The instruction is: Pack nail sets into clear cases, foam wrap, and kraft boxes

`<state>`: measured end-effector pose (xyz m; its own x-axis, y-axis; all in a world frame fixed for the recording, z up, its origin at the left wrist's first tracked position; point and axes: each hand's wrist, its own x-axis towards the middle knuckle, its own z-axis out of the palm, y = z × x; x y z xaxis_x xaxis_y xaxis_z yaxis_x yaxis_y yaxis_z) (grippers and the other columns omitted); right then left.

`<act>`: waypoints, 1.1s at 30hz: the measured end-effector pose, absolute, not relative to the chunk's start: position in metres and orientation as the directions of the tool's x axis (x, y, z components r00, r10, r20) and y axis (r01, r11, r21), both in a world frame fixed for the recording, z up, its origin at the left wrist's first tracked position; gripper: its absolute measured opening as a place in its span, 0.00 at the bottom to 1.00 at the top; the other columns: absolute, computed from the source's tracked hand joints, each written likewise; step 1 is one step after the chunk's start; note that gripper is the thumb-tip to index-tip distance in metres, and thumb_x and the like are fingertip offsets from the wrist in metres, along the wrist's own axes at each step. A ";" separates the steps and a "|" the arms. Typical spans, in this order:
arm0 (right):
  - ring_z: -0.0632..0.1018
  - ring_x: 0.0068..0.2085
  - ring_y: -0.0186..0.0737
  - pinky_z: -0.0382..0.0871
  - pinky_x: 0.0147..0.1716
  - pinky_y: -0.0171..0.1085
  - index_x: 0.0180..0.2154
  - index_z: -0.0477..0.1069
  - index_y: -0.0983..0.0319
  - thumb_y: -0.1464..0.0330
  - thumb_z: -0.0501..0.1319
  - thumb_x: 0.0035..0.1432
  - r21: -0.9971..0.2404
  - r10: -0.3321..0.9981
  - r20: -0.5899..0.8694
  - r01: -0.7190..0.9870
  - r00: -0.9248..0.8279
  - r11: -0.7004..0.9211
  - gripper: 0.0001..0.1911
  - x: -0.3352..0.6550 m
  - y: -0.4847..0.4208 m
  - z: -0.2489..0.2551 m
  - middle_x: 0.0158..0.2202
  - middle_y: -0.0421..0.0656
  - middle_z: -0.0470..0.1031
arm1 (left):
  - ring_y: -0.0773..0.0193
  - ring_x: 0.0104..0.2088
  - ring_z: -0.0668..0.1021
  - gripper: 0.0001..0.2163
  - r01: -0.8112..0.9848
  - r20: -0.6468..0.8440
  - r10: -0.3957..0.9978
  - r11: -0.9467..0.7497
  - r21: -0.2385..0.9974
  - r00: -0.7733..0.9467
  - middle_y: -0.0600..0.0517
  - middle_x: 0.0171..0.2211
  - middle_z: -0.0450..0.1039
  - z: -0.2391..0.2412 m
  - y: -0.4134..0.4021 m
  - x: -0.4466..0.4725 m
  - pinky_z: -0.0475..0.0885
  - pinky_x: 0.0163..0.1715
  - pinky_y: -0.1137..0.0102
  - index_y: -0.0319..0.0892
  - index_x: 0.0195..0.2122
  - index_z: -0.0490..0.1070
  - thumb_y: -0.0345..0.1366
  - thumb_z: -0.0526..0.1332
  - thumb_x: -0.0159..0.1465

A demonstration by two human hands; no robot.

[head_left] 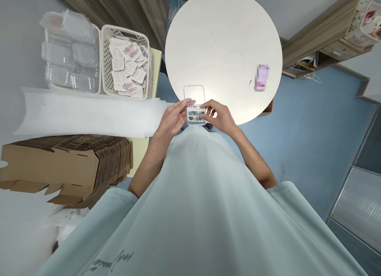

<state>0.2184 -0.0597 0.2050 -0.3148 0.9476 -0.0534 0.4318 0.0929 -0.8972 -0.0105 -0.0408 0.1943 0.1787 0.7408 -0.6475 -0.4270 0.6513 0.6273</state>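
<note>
Small clear plastic case (194,94) of coloured nail tips, lid open and pointing away, long axis near-to-far, over round white tabletop (223,38) near edge, left hand (172,119) and right hand (218,115) pinching its sides

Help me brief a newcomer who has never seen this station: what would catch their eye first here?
The left hand and right hand hold a small clear case, lid open, at the near edge of the round white table, with greenish and pale false nails inside. At left stand a white basket of nail cards and, nearer, a stack of flattened cardboard boxes.
</note>
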 end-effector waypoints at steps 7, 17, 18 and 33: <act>0.80 0.45 0.45 0.81 0.43 0.45 0.57 0.79 0.51 0.58 0.66 0.79 -0.810 0.929 -0.026 0.552 -0.370 0.198 0.10 0.216 -0.063 0.212 0.53 0.45 0.77 | 0.46 0.67 0.84 0.11 -0.424 -0.630 0.756 0.637 0.644 0.179 0.39 0.63 0.85 0.194 -0.041 -0.016 0.85 0.64 0.57 0.38 0.54 0.85 0.40 0.72 0.77; 0.78 0.48 0.48 0.81 0.42 0.42 0.62 0.79 0.47 0.54 0.65 0.80 -0.727 0.934 0.011 0.639 -0.356 0.252 0.15 0.220 -0.071 0.202 0.50 0.46 0.75 | 0.44 0.69 0.83 0.14 -0.432 -0.650 0.740 0.651 0.624 0.176 0.39 0.62 0.86 0.193 -0.046 -0.012 0.84 0.66 0.55 0.40 0.58 0.84 0.42 0.73 0.76; 0.78 0.48 0.47 0.80 0.42 0.42 0.62 0.79 0.47 0.53 0.65 0.80 -0.723 0.936 0.016 0.643 -0.351 0.254 0.15 0.220 -0.071 0.201 0.50 0.46 0.75 | 0.44 0.69 0.83 0.15 -0.430 -0.652 0.738 0.652 0.624 0.174 0.39 0.62 0.86 0.193 -0.046 -0.012 0.84 0.67 0.55 0.40 0.59 0.84 0.42 0.73 0.76; 0.83 0.47 0.46 0.84 0.44 0.44 0.55 0.84 0.51 0.33 0.64 0.71 -0.905 0.996 -0.070 0.416 0.056 -0.087 0.33 0.223 -0.053 0.194 0.47 0.45 0.82 | 0.44 0.68 0.84 0.13 -0.415 -0.643 0.731 0.671 0.615 0.228 0.38 0.61 0.87 0.194 -0.046 -0.013 0.83 0.68 0.55 0.39 0.54 0.85 0.41 0.75 0.75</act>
